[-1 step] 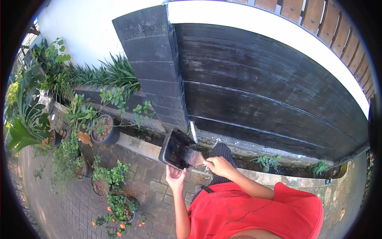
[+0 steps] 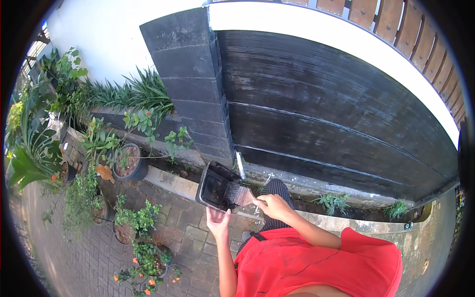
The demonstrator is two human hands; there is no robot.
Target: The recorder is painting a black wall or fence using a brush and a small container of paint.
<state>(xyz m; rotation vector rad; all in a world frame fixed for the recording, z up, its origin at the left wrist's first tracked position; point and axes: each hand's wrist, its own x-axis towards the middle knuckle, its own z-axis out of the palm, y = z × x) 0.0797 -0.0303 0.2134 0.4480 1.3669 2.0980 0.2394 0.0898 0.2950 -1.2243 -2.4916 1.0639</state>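
Note:
My left hand [image 2: 218, 222] supports a black rectangular tub [image 2: 214, 182] from its near side, fingers behind its wall and the thumb at the rim. Dark, wet-looking residue coats the inside. My right hand [image 2: 273, 204] is closed round the handle of a wide, flat paintbrush [image 2: 244, 196]. The brush points left, its bristles inside the tub at the right side. Beyond the tub rises a low wall [image 2: 321, 109] with a dark, streaked coat; neither hand touches it.
A narrow gutter with small ferns [image 2: 332, 202] runs along the wall's foot. A short white pipe [image 2: 240, 165] sticks out behind the tub. Potted plants [image 2: 131, 161] stand on the brick paving [image 2: 183, 247] to the left. My striped trouser leg [image 2: 277, 188] is close to the gutter.
The tub has tilted slightly, so more of its inside shows. The brush has shifted a little against the tub's inside. Both hands keep their hold.

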